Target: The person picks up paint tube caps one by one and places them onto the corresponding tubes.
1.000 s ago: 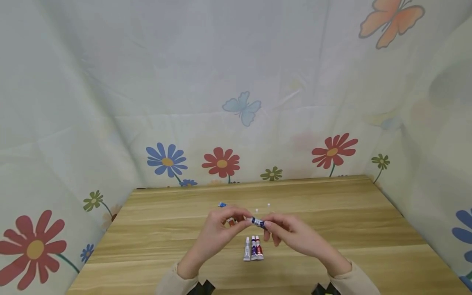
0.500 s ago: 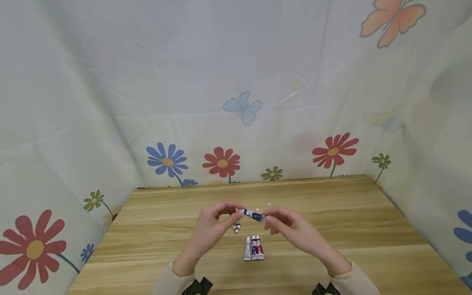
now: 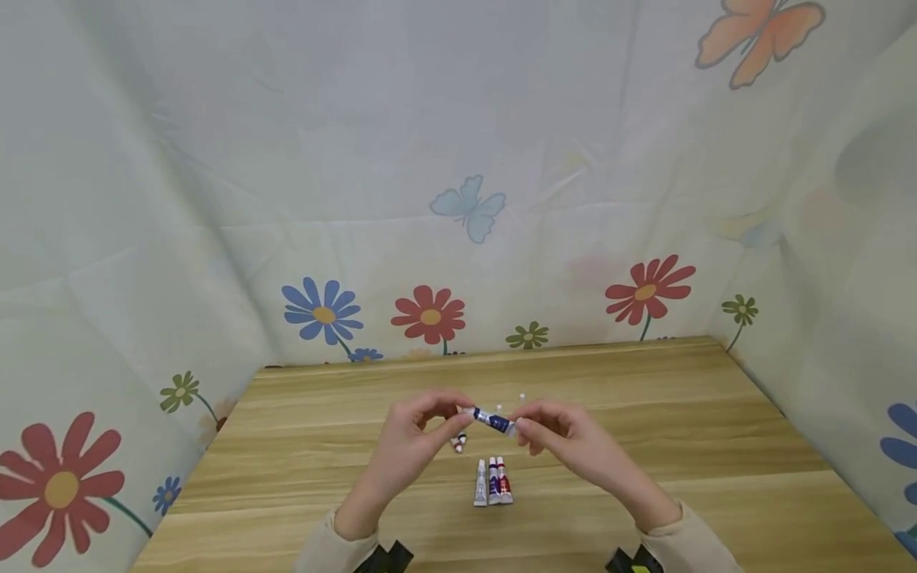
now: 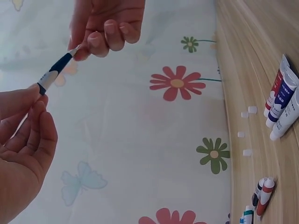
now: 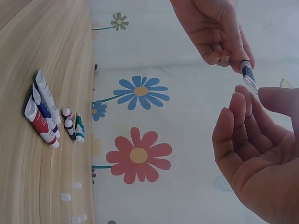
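Observation:
Between both hands, above the table, a small dark-blue and white paint tube [image 3: 493, 419] is held at a slant. My left hand [image 3: 418, 442] pinches its cap end with thumb and fingertips, so the cap is mostly hidden. At the flat tail end, my right hand [image 3: 573, 442] pinches with thumb and forefinger; its other fingers are loosely curled in the right wrist view. Below the hands, a silver-white tube [image 3: 480, 483], a purple-blue tube [image 3: 493, 481] and a red tube [image 3: 505, 484] lie side by side on the table.
Several small white caps [image 4: 247, 152] lie scattered on the wooden table [image 3: 645, 414]. Another group holds a red-brown tube [image 4: 265, 196], a black tube [image 4: 256, 196] and a green tube [image 5: 79, 128], partly behind my left hand in the head view. A flowered curtain [image 3: 358, 159] surrounds the table.
Since a second ago the left hand has moved up and left, and the right fingers now hold the tail end, exposing more of the tube. Over the last half second, hardly anything moved.

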A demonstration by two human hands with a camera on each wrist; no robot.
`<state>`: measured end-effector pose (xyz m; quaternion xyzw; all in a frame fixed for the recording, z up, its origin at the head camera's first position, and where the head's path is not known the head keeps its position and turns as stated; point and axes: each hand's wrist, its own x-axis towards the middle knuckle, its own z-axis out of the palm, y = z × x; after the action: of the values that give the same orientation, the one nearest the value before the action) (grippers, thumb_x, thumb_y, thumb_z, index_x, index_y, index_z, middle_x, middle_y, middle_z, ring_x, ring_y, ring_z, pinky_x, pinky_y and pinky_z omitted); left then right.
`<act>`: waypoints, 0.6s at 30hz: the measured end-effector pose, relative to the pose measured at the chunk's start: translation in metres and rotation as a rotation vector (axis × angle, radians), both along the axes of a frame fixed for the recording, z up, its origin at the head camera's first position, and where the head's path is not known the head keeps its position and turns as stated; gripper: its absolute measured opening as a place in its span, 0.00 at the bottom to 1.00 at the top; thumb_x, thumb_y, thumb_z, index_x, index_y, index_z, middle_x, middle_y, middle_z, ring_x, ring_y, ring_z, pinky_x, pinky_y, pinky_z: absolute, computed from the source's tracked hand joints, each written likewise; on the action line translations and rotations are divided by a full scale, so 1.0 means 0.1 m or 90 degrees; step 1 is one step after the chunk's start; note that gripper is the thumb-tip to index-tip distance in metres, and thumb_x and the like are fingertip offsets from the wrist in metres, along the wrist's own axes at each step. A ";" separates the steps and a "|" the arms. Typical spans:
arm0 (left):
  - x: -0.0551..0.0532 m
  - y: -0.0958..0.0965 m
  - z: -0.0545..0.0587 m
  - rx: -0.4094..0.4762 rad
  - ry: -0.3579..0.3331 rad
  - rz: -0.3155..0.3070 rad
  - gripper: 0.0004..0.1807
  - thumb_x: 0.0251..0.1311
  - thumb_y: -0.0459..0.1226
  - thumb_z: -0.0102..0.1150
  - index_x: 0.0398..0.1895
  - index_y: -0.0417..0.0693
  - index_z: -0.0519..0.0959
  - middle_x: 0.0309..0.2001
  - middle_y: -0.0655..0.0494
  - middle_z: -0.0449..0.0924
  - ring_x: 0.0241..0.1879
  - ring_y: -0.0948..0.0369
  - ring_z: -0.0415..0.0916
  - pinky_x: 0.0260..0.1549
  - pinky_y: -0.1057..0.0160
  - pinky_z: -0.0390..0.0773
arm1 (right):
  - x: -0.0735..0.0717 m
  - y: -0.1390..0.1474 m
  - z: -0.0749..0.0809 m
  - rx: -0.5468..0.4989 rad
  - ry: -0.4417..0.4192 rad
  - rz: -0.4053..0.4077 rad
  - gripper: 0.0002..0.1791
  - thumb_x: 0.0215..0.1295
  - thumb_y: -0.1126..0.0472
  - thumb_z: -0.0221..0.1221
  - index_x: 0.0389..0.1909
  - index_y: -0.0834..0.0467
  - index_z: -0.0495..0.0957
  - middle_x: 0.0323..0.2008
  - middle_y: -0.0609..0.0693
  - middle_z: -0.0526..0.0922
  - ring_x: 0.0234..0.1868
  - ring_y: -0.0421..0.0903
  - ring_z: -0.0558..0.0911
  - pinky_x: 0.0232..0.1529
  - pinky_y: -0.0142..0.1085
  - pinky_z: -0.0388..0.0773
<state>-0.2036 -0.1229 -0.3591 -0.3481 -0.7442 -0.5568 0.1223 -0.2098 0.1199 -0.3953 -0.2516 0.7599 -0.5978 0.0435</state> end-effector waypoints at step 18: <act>0.03 0.00 0.02 -0.006 -0.015 -0.036 0.07 0.59 0.30 0.58 0.40 0.43 0.80 0.32 0.51 0.79 0.26 0.57 0.73 0.28 0.61 0.78 | 0.03 -0.11 -0.08 -0.072 -0.102 0.141 0.19 0.74 0.49 0.40 0.41 0.61 0.69 0.26 0.54 0.73 0.27 0.46 0.74 0.33 0.39 0.75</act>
<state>-0.2010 -0.1225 -0.3571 -0.3630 -0.7381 -0.5605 0.0961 -0.2065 0.1089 -0.4034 -0.2874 0.6867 -0.6493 0.1558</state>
